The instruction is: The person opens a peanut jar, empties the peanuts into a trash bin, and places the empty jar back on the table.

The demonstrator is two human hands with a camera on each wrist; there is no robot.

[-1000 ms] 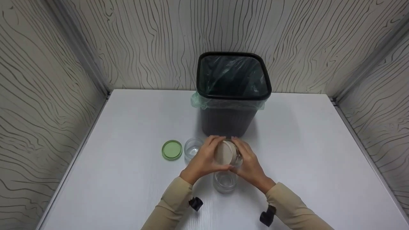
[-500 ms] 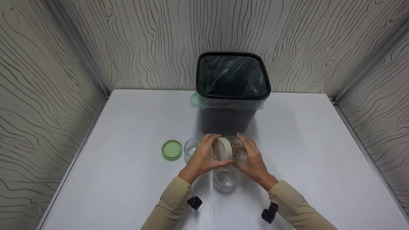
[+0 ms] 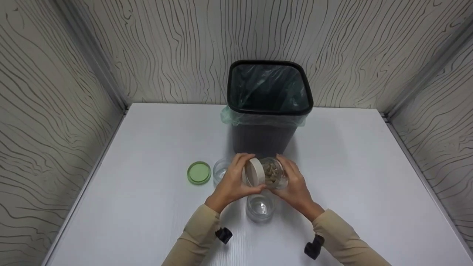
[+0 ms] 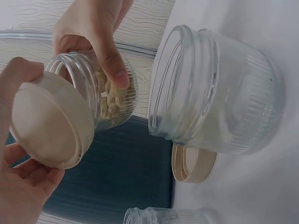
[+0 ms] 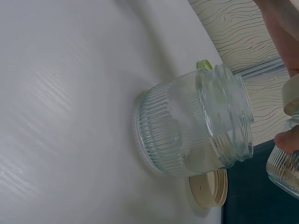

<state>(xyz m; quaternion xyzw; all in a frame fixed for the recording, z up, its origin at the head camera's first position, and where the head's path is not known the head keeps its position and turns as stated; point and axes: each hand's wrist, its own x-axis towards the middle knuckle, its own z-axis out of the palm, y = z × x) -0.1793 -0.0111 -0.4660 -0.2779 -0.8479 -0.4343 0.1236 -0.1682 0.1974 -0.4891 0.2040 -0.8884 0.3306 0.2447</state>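
Just in front of the bin, both hands are raised above the table. My left hand [image 3: 232, 183] holds a cream round lid [image 4: 44, 123] by its edge, tilted. My right hand [image 3: 295, 188] grips a ribbed glass jar [image 3: 272, 173] with lumpy beige-brown pieces inside, perhaps peanuts. The jar is tipped sideways, its mouth towards the lid; in the left wrist view lid and rim are very close, and I cannot tell whether they touch. Below the hands stands a lidless glass jar [image 3: 260, 208]. Another glass jar [image 3: 220, 170] is partly hidden behind my left hand.
A dark bin [image 3: 264, 136] with a green-tinted liner stands at the back of the white table [image 3: 155, 221]. Left of the jars lies a green lid [image 3: 198, 172]. A second cream lid [image 5: 203, 189], hidden in the head view, lies on the table. Patterned panels enclose the table.
The lid, which covered much of the jar from the head view, has shifted left with my left hand. My right hand has moved slightly right, and the jar's contents now show.
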